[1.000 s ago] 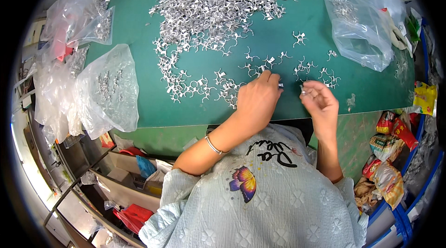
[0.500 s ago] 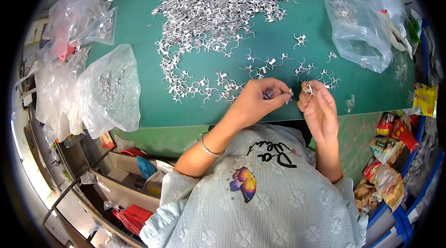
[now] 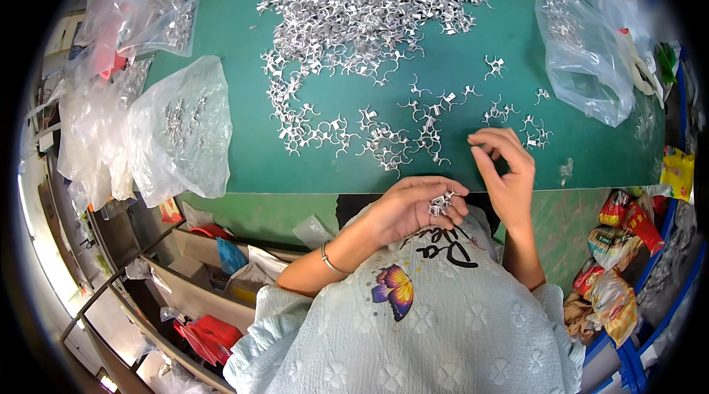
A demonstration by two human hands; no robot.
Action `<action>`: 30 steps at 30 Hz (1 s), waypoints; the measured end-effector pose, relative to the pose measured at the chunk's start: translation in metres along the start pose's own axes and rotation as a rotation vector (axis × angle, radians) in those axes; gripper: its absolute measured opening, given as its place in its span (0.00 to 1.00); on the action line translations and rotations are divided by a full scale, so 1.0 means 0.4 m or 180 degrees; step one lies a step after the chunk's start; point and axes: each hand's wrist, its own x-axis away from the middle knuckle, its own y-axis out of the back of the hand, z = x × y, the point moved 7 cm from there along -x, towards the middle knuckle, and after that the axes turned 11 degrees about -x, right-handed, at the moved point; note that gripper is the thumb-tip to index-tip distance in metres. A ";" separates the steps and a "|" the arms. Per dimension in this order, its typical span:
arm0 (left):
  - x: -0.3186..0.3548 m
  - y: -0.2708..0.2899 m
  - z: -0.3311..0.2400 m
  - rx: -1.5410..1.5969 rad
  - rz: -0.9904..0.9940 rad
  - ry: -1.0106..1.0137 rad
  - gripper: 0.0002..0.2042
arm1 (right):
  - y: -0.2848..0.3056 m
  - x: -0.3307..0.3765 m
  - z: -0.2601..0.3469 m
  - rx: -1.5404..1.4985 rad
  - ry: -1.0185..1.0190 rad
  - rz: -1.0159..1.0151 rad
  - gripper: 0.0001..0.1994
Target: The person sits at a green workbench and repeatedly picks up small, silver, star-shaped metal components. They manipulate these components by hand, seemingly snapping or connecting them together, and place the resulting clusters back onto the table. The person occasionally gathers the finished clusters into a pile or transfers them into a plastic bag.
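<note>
From my end I read two bare hands at the near edge of the green table [image 3: 317, 177]. The left hand [image 3: 422, 206] is palm up, fingers curled round a small jumble of metal clips [image 3: 439, 204] – they sit at its fingers, lying every which way, so no single long axis to call. The right hand [image 3: 508, 169] is at about two o'clock from it, well apart, thumb and forefinger bent close with their tips almost meeting; I see no clip there, but can't tell if those tips press on one.

Key relation: the held clips lie at about eight o'clock from the right hand, in the left hand. Of the loose clips, a small bunch [image 3: 536, 132] sits at one o'clock from the right hand, just beside its knuckles, so the right is the nearer hand. A thin strand [image 3: 428, 137] is at twelve o'clock from the left hand, its long axis running roughly twelve to six.

The big heap [image 3: 377, 10] is farther off, between eleven and twelve from the left hand. Clear bags flank it – one [image 3: 214, 124] toward ten o'clock, another [image 3: 591, 91] between one and two from the right hand.
</note>
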 end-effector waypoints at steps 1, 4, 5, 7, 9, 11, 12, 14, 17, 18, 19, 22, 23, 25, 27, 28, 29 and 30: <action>0.005 -0.002 -0.005 0.0042 -0.0141 -0.0036 0.19 | -0.014 -0.008 0.012 0.0141 0.0274 0.0040 0.11; 0.014 0.004 -0.017 0.0077 -0.0413 -0.0158 0.19 | -0.071 -0.020 0.029 0.0587 0.0861 0.0282 0.14; 0.017 0.007 -0.024 0.0145 -0.0442 -0.0290 0.19 | -0.076 -0.025 0.020 0.0647 0.0839 0.0289 0.14; 0.024 0.013 -0.036 0.0278 -0.0500 -0.0557 0.20 | -0.081 -0.032 -0.004 0.0765 0.0800 0.0305 0.14; 0.035 0.008 -0.050 0.0361 -0.0397 -0.0640 0.24 | -0.073 -0.033 -0.010 0.0975 0.0868 0.0257 0.16; 0.039 -0.002 -0.066 0.0590 -0.0383 -0.0814 0.26 | -0.078 -0.030 0.010 0.1313 0.0912 0.0343 0.18; 0.038 -0.014 -0.080 0.0476 -0.0360 -0.0769 0.28 | -0.092 -0.022 0.003 0.1237 0.0903 0.0534 0.21; 0.037 -0.017 -0.082 0.0636 -0.0284 -0.0835 0.28 | -0.110 -0.013 0.000 0.1407 0.0907 0.0696 0.22; 0.042 -0.022 -0.091 0.0817 -0.0117 -0.0944 0.27 | -0.100 -0.008 -0.007 0.1576 0.0931 0.0653 0.20; 0.044 -0.023 -0.095 0.0866 -0.0051 -0.0981 0.27 | -0.087 -0.007 -0.015 0.1619 0.0965 0.0605 0.19; 0.046 -0.022 -0.096 0.0662 -0.0080 -0.1012 0.27 | -0.078 -0.007 -0.019 0.1660 0.0996 0.0562 0.18; 0.047 -0.015 -0.091 0.0216 -0.0161 -0.1047 0.30 | -0.052 -0.009 -0.020 0.1686 0.0944 0.0353 0.13; 0.046 -0.012 -0.088 0.0179 -0.0184 -0.1025 0.31 | -0.046 -0.008 -0.017 0.1683 0.0917 0.0325 0.13; 0.046 -0.008 -0.085 0.0123 -0.0188 -0.1029 0.33 | -0.045 -0.009 -0.007 0.1602 0.0869 0.0242 0.12; 0.046 -0.006 -0.085 0.0083 -0.0151 -0.1080 0.34 | -0.046 -0.009 -0.001 0.1533 0.0863 0.0143 0.13; 0.047 -0.005 -0.085 0.0081 -0.0155 -0.1091 0.34 | -0.048 -0.008 -0.003 0.1581 0.0880 0.0151 0.13; 0.048 -0.004 -0.084 0.0078 -0.0160 -0.1102 0.34 | -0.050 -0.007 -0.009 0.1628 0.0898 0.0160 0.12; 0.048 -0.003 -0.084 0.0075 -0.0164 -0.1114 0.34 | -0.051 -0.005 -0.013 0.1676 0.0916 0.0168 0.12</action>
